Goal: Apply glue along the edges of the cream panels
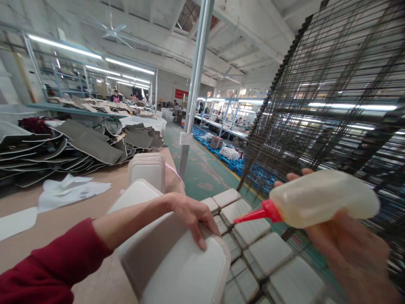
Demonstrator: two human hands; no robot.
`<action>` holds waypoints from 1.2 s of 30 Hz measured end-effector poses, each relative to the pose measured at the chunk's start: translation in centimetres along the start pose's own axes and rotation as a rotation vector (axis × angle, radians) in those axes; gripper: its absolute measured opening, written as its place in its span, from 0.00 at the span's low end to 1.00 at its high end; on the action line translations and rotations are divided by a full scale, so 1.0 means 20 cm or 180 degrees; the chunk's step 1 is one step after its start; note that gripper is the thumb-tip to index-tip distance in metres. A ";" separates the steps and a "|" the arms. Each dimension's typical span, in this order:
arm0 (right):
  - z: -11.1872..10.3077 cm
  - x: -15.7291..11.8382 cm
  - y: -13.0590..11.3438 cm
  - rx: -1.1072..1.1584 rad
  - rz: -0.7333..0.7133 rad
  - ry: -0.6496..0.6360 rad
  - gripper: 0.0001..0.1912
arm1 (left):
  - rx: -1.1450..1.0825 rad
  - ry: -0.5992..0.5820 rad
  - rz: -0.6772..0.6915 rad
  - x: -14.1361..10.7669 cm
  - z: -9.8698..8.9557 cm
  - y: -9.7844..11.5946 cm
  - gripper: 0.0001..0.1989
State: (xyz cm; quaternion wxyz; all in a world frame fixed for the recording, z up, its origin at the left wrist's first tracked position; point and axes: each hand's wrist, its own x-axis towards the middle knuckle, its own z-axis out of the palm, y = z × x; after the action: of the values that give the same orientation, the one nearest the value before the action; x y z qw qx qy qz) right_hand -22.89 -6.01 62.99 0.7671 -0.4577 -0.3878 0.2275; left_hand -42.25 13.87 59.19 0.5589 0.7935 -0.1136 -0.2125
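Note:
My left hand (194,215) grips the upper edge of a stack of white rounded panels (183,266), thumb on the front face. My right hand (344,249) is wrapped round a translucent squeeze bottle (325,198) with a red nozzle (253,215) that points left. The bottle is held tilted nearly level, to the right of the panels. Below the nozzle, pale rounded pads (268,253) lie in rows on a wire rack. The nozzle tip appears above them, and the frame does not show it touching anything.
Another stack of white panels (147,171) stands on the brown table (95,270). Grey panels (98,147) are piled at the left beside a crumpled white sheet (71,190). A metal post (193,84) rises past the table. Tall wire racks (332,105) fill the right. People sit far back.

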 end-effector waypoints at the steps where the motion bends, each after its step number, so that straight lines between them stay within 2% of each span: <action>1: 0.01 0.00 0.02 0.0015 0.0180 -0.0069 0.31 | -0.0002 -0.0024 0.0003 0.00 0.00 0.01 0.32; 4: 0.03 0.00 0.08 0.0233 0.0612 -0.0166 0.33 | 0.0067 -0.0045 0.0010 -0.02 0.00 0.03 0.32; 7: 0.04 0.01 0.13 0.0441 0.0735 -0.0076 0.33 | 0.0035 -0.0099 0.0018 -0.03 0.00 0.03 0.34; 13: 0.06 0.03 0.18 0.0490 0.0702 -0.0031 0.32 | -0.0059 -0.0102 0.0166 -0.06 -0.01 0.01 0.30; 21: 0.10 0.05 0.23 0.0268 0.0480 0.0212 0.29 | -0.0108 -0.0127 0.0190 -0.08 -0.02 -0.02 0.30; 26: 0.12 0.04 0.21 0.0221 0.0491 0.0304 0.36 | -0.0121 -0.0111 0.0189 -0.09 -0.02 -0.02 0.30; 30: 0.14 0.02 0.19 0.0239 0.0528 0.0222 0.38 | -0.0120 -0.0102 0.0208 -0.10 -0.02 -0.02 0.31; 33: 0.17 0.02 0.10 0.0238 0.0394 0.0192 0.33 | -0.0135 -0.0037 0.0178 -0.11 -0.02 -0.04 0.32; 36: 0.18 0.06 -0.04 0.0127 -0.0172 0.0301 0.22 | -0.0151 -0.0012 0.0071 -0.11 -0.03 -0.08 0.34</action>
State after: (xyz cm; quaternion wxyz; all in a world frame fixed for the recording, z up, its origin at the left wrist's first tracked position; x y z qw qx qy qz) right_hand -25.01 -3.66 65.09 0.7994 -0.4418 -0.3587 0.1925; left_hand -43.97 15.90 58.41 0.5796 0.7783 -0.1184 -0.2104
